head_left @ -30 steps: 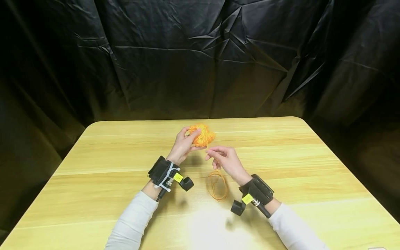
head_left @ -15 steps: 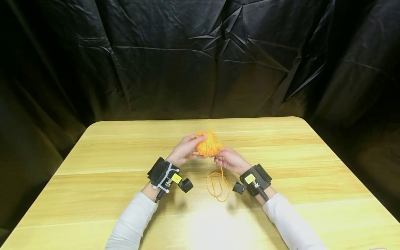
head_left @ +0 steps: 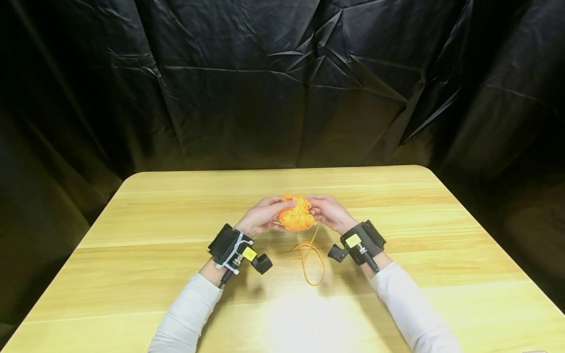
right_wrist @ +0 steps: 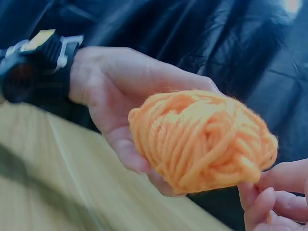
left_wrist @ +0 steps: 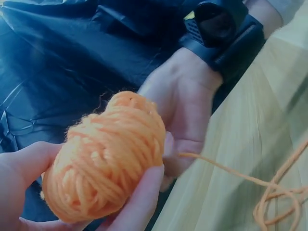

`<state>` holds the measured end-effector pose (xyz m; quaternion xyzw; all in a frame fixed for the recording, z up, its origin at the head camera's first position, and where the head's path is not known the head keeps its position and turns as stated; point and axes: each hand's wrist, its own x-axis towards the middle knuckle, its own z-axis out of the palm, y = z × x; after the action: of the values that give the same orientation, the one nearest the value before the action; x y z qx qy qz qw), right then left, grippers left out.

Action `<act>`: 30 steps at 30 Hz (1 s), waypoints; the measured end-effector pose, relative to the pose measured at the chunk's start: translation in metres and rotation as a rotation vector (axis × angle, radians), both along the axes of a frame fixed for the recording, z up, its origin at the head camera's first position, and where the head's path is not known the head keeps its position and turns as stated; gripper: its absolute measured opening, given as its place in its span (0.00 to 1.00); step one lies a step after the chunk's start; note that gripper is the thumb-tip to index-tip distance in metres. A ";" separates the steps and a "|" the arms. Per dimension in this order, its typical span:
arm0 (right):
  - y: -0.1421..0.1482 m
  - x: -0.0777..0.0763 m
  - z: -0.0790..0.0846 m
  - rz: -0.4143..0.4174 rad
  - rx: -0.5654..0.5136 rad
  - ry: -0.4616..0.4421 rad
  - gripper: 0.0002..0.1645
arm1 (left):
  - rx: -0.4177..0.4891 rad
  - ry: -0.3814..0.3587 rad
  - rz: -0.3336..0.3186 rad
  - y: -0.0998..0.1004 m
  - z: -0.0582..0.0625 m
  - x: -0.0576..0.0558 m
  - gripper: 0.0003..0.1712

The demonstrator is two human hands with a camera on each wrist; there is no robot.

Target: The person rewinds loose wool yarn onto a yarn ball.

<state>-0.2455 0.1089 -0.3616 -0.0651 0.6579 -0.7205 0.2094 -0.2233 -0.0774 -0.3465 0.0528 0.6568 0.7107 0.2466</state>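
An orange ball of yarn (head_left: pixel 295 214) is held above the table by my left hand (head_left: pixel 261 215), its thumb over the near face and fingers around the left side. In the left wrist view the wound ball (left_wrist: pixel 103 159) sits between thumb and fingers. My right hand (head_left: pixel 331 212) is at the ball's right side, its curled fingers (right_wrist: pixel 288 175) pinching the yarn strand close to the winding. From that hand the loose strand (head_left: pixel 319 267) runs down to the table and lies there in a loop.
The wooden table (head_left: pixel 176 206) spreads under both hands. Behind its far edge hangs a black curtain (head_left: pixel 229 108). A strapped camera (head_left: pixel 261 263) is on the left wrist and another camera (head_left: pixel 340 252) on the right. A pale object (head_left: pixel 534 351) just shows at the bottom right.
The ball has moved right and nearer, turned in my left hand. My right hand has moved from below the ball to its right side and up, drawing the strand and narrowing the loop.
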 end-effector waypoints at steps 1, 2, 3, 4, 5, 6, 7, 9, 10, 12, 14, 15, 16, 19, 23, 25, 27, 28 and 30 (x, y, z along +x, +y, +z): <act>0.000 0.000 0.003 -0.022 0.053 0.039 0.21 | -0.001 0.001 -0.006 0.000 -0.001 0.000 0.23; 0.000 0.000 0.006 -0.041 0.118 0.092 0.20 | -0.007 0.004 -0.015 0.001 -0.002 0.000 0.23; 0.000 0.000 0.009 -0.062 0.180 0.146 0.18 | -0.020 0.008 -0.023 0.001 -0.002 0.000 0.24; 0.000 0.000 0.012 -0.084 0.240 0.198 0.17 | -0.029 0.007 -0.030 0.002 -0.003 0.000 0.23; 0.000 0.001 0.015 -0.102 0.299 0.260 0.15 | -0.037 0.005 -0.037 0.003 -0.005 0.000 0.23; 0.000 0.002 0.018 -0.117 0.361 0.328 0.14 | -0.048 0.007 -0.044 0.003 -0.006 0.000 0.23; -0.001 0.003 0.022 -0.127 0.415 0.395 0.13 | -0.056 0.010 -0.048 0.003 -0.007 -0.001 0.23; -0.002 0.007 0.028 -0.139 0.482 0.510 0.11 | -0.072 0.015 -0.038 0.004 -0.009 -0.001 0.22; -0.003 0.009 0.031 -0.145 0.512 0.560 0.11 | -0.069 0.019 -0.028 0.004 -0.010 -0.002 0.21; -0.005 0.015 0.037 -0.159 0.565 0.653 0.11 | -0.064 0.039 0.000 0.003 -0.010 -0.003 0.21; -0.006 0.021 0.042 -0.175 0.591 0.714 0.11 | -0.055 0.054 0.044 0.003 -0.010 -0.003 0.21; -0.007 0.023 0.043 -0.181 0.599 0.733 0.11 | -0.048 0.058 0.072 0.003 -0.009 -0.004 0.22; -0.008 0.026 0.045 -0.185 0.607 0.752 0.12 | -0.043 0.058 0.100 0.003 -0.008 -0.004 0.22; -0.009 0.032 0.050 -0.190 0.616 0.763 0.13 | -0.022 0.052 0.189 0.003 -0.005 -0.005 0.24; -0.007 0.040 0.053 -0.155 0.631 0.701 0.17 | 0.010 0.065 0.284 0.002 -0.001 -0.007 0.25; -0.005 0.044 0.053 -0.126 0.634 0.668 0.17 | 0.031 0.082 0.322 0.002 0.002 -0.008 0.25; -0.004 0.046 0.050 -0.080 0.600 0.639 0.17 | 0.056 0.089 0.352 0.002 0.004 -0.009 0.24; -0.004 0.047 0.048 -0.057 0.570 0.622 0.17 | 0.073 0.089 0.361 0.002 0.005 -0.009 0.24; -0.003 0.048 0.043 -0.011 0.495 0.573 0.16 | 0.102 0.087 0.365 0.002 0.007 -0.010 0.25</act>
<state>-0.1979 0.1057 -0.3183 -0.2079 0.8443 -0.4933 0.0221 -0.2328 -0.0757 -0.3396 -0.0241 0.6285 0.7731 0.0819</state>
